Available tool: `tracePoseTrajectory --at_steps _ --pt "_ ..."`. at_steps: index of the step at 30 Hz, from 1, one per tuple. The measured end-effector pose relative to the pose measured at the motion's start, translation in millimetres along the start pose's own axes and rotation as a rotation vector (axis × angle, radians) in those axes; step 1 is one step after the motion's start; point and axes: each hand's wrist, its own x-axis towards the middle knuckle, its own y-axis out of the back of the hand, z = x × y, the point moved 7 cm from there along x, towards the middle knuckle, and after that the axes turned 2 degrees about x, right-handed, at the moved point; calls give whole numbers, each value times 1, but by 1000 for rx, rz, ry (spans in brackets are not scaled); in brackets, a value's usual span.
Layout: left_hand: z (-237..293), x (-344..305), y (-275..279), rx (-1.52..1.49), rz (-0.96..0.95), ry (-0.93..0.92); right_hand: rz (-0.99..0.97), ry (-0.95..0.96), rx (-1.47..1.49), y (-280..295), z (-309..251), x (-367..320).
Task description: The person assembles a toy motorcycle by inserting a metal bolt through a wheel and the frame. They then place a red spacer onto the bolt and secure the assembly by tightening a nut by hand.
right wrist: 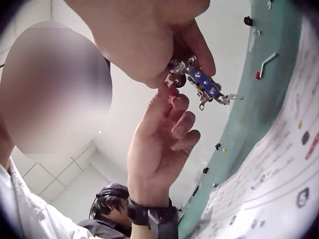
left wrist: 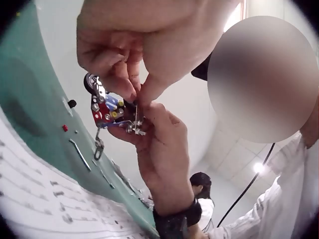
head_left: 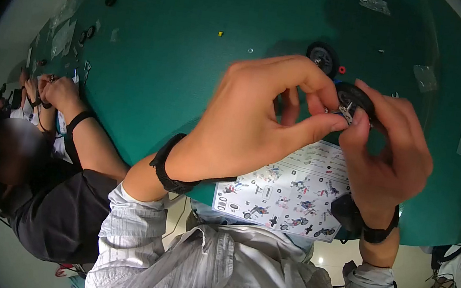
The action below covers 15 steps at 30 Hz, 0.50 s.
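Observation:
Both hands meet over the table at a small model motorcycle (right wrist: 202, 82) built from blue and red perforated strips, screws and black wheels. My right hand (head_left: 389, 146) grips it by the end with the black wheel (head_left: 356, 98), thumb in front and fingers behind. From the other side my left hand (head_left: 264, 116) pinches at the same end, thumb and forefinger tips close together beside a thin metal pin (left wrist: 137, 110); the fingers partly hide what lies between them. Another wheel (head_left: 322, 58) shows beyond the left fingers. A small metal link (left wrist: 98, 149) hangs from the frame.
A printed instruction sheet (head_left: 285, 196) lies under the forearms at the table's near edge. On the green table (head_left: 175, 36) are a red piece (head_left: 342, 70), a yellow piece (head_left: 220, 34), a hex key (right wrist: 269, 62) and plastic bags (head_left: 425, 78). Another person (head_left: 58, 196) works at the left.

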Motion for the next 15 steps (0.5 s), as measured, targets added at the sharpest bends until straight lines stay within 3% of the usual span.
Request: tracePoseTrajectory --at_steps 2,15 --pt "-11 -2 -7 -145 -2 148 4 10 -20 0 -1 1" --pt "-21 -3 -10 -235 25 185 20 30 -50 -1 -5 -1"
